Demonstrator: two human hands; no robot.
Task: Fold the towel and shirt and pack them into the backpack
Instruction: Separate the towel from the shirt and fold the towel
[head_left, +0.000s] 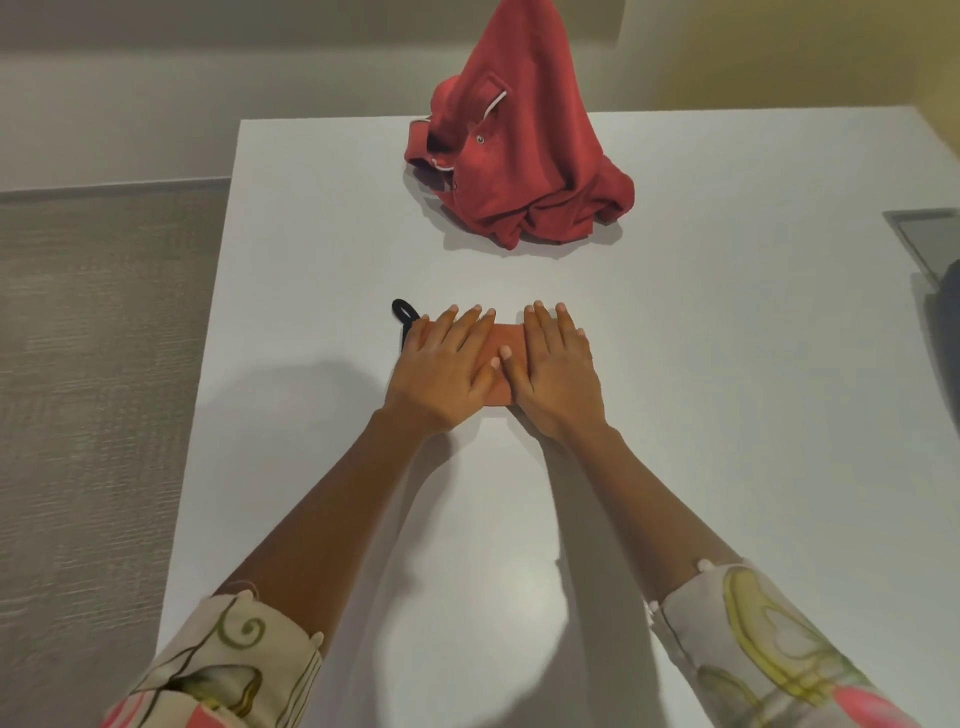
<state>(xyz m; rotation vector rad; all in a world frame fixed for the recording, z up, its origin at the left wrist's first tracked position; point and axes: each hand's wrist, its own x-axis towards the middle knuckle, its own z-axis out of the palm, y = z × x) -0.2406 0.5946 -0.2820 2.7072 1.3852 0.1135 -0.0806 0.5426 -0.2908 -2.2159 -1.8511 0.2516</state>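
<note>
pressing flat: my left hand (444, 366) and right hand (556, 364), fingers straight and loosely spread, on the folded orange towel (503, 340), mid white table (322, 467). step: towel fold finishing. next: red polo shirt (524, 150), heaped beyond, needs spreading. backpack unidentified.

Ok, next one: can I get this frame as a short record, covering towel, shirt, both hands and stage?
towel: folded small, flat on white table, black loop at its far left corner
left hand: flat, pressing on towel
right hand: flat, pressing on towel
shirt: red, unfolded, heaped at table's far side
stage: towel folded; shirt not yet folded
</note>
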